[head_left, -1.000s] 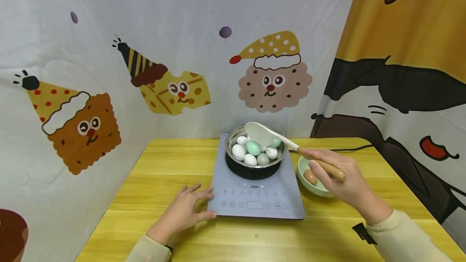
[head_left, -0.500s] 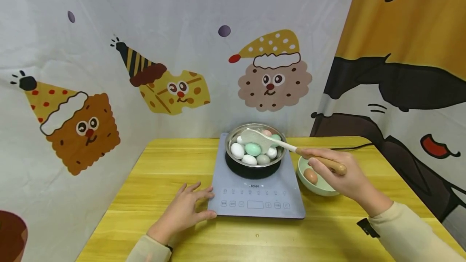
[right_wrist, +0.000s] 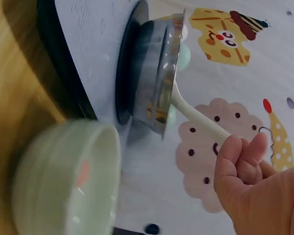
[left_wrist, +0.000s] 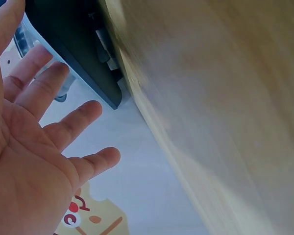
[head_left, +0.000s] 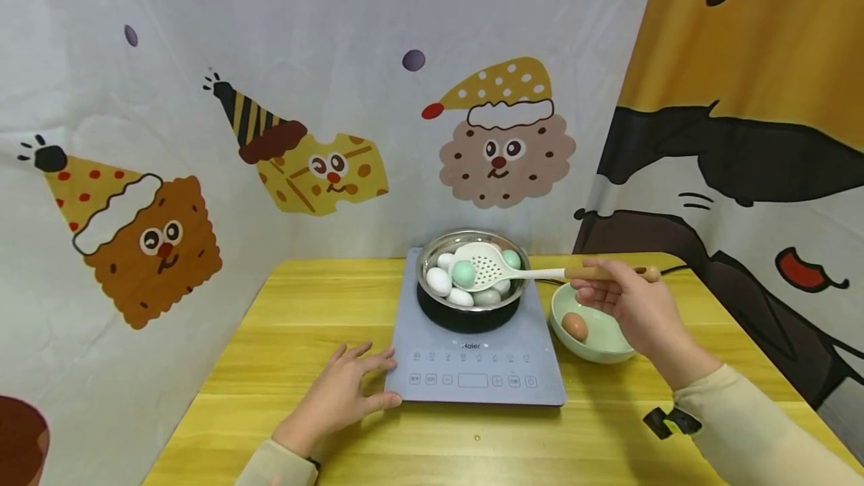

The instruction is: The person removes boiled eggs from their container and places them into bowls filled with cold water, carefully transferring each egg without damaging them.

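Observation:
My right hand (head_left: 631, 306) grips the wooden handle of a white slotted spoon (head_left: 487, 267), its perforated bowl facing up over the pot. A pale green egg (head_left: 463, 273) sits in the spoon's bowl. White, green and greyish eggs (head_left: 439, 281) fill the metal pot (head_left: 472, 307), which stands on a flat induction cooker (head_left: 472, 366). With fingers spread, my left hand (head_left: 340, 388) touches the cooker's left edge; the left wrist view shows the palm (left_wrist: 34, 152) beside it. The right wrist view shows the fingers (right_wrist: 230, 156) curled at the spoon's handle.
Right of the cooker stands a light green bowl (head_left: 594, 355) with a brown egg (head_left: 575, 326) in it. A black cord (head_left: 675, 269) runs along the back of the wooden table (head_left: 270, 336). A printed cloth (head_left: 364, 21) hangs behind.
The slotted spoon has turned from tilted, back showing, to bowl-up, and a green egg now lies in it. My right hand has rolled with the handle. The left hand stays put.

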Motion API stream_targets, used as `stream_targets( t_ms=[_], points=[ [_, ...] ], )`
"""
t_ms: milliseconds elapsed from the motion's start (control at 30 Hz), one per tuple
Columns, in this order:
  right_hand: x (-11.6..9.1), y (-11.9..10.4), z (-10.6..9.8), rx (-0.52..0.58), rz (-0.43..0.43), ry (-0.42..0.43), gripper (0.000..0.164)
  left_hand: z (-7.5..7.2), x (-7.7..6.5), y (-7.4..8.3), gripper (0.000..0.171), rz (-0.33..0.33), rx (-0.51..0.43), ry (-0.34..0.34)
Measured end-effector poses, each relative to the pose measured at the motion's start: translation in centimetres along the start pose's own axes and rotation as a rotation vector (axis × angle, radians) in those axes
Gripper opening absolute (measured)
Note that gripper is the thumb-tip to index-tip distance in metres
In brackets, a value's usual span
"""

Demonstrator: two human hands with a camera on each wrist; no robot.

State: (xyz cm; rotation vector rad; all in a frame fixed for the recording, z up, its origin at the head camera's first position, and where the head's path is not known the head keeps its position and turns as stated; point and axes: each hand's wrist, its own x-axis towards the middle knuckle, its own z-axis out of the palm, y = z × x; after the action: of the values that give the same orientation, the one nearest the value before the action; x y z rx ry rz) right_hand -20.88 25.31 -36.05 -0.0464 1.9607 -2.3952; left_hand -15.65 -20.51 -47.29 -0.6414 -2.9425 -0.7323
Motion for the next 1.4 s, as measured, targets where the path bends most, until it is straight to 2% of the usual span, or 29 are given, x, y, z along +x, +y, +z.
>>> stream_targets(
  t_ms=[67, 167, 500, 800, 933, 1033, 1100, 1233, 1400],
  points=[
    [0.0, 0.3, -0.5, 0.077, 0.056, -0.012, 0.024, 0.0, 0.0, 0.0, 0.06, 0.003, -0.003, 0.001],
    [0.0, 0.7, -1.0, 0.154, 0.093, -0.024, 0.026, 0.1, -0.1, 0.0, 0.06, 0.006, -0.003, 0.004],
    [-0.2, 1.5, -1.7, 0.23, 0.122, -0.026, 0.029, 0.4, -0.3, 0.1, 0.061, 0.009, -0.02, 0.003],
    [-1.2, -0.1, -3.6, 0.259, 0.026, -0.092, 0.037, 0.6, -0.2, 0.3, 0.062, 0.012, -0.025, 0.004],
    [-2.1, -1.5, -5.1, 0.249, -0.045, -0.034, 0.036, 0.5, -0.2, 0.3, 0.061, 0.007, -0.016, 0.0],
    [-3.0, -2.3, -6.7, 0.21, -0.09, 0.031, 0.032, 0.5, -0.1, 0.3, 0.059, -0.003, -0.003, -0.001],
    [-3.6, -2.6, -7.9, 0.181, -0.116, 0.045, 0.032, 0.5, -0.1, 0.3, 0.058, -0.009, 0.002, -0.002],
    [-5.0, -2.5, -10.5, 0.167, -0.159, 0.035, 0.034, 0.3, 0.0, 0.2, 0.057, -0.013, 0.005, 0.001],
    [-7.0, -1.5, -13.6, 0.162, -0.153, 0.038, 0.043, 0.2, 0.0, 0.2, 0.058, -0.008, 0.008, 0.005]
  ],
)
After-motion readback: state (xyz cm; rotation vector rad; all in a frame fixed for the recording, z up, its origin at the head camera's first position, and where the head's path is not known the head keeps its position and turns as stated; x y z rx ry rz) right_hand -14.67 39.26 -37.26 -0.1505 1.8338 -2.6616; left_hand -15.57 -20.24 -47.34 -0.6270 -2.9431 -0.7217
